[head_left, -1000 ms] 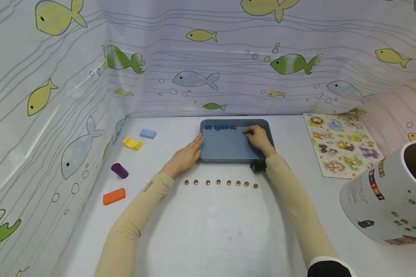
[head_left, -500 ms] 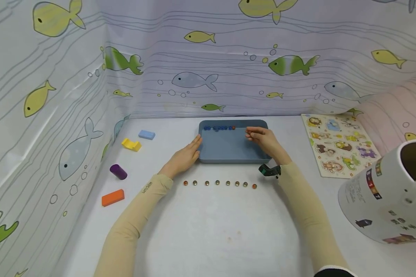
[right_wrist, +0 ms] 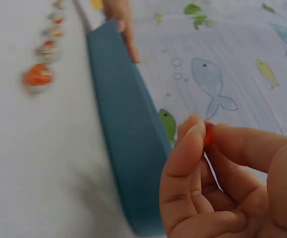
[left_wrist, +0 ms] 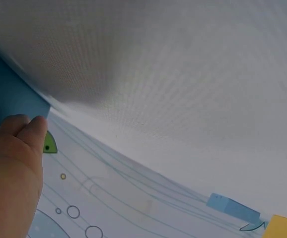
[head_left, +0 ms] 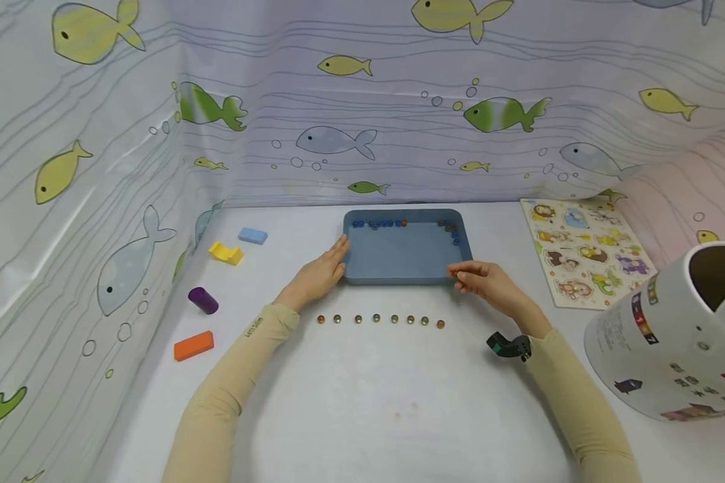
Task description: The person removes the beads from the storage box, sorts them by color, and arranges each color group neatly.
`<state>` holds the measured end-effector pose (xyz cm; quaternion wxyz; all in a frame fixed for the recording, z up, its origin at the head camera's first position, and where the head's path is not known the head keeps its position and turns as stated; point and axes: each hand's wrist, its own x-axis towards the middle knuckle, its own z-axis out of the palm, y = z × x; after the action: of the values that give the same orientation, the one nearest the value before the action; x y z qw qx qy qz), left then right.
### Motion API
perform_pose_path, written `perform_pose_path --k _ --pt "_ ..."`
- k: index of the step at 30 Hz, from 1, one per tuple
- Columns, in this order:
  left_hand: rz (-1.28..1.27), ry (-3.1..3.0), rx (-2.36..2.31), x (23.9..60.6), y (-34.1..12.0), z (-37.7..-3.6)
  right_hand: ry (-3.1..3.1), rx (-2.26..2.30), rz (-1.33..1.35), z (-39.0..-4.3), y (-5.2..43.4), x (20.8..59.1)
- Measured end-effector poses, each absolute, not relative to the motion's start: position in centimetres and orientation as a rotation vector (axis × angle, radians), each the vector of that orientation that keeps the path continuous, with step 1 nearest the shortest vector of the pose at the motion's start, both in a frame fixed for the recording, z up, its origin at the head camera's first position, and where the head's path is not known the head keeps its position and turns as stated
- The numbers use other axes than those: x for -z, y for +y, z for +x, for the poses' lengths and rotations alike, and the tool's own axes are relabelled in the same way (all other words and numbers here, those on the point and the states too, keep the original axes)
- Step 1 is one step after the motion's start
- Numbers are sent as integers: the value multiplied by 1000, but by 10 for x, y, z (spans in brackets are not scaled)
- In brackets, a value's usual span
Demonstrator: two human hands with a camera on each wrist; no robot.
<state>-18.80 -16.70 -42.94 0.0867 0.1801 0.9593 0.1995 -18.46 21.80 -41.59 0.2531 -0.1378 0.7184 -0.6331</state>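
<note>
A blue-grey tray (head_left: 399, 258) lies at the table's middle, with blue marbles (head_left: 377, 223) along its far wall and more marbles (head_left: 451, 231) in its far right corner. My left hand (head_left: 329, 263) rests with straight fingers against the tray's left edge; in the left wrist view its fingers (left_wrist: 22, 144) touch the tray's wall (left_wrist: 7, 96). My right hand (head_left: 459, 272) hovers at the tray's front right corner. In the right wrist view, thumb and forefinger (right_wrist: 205, 133) pinch a red marble (right_wrist: 209, 134) beside the tray (right_wrist: 123, 129). A row of marbles (head_left: 377, 319) lies on the table before the tray.
At the left lie a blue block (head_left: 252, 235), a yellow block (head_left: 226, 252), a purple cylinder (head_left: 203, 300) and an orange block (head_left: 193, 345). An animal puzzle board (head_left: 586, 251) sits at the right, with a white tub (head_left: 670, 335) tipped near me. Fish-print curtains wall in the table.
My right hand has drawn back from the tray's far side to its front right corner, uncovering marbles in the far right corner. The left hand has stayed on the tray's edge.
</note>
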Motion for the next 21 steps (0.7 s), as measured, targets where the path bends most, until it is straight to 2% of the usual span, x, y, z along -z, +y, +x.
perform_pose_path --k 9,21 --pt "530 2857 -591 430 -167 -189 2072 1463 -361 -145 227 433" --pt "531 2859 -588 430 -168 -189 2247 1339 -433 -127 220 448"
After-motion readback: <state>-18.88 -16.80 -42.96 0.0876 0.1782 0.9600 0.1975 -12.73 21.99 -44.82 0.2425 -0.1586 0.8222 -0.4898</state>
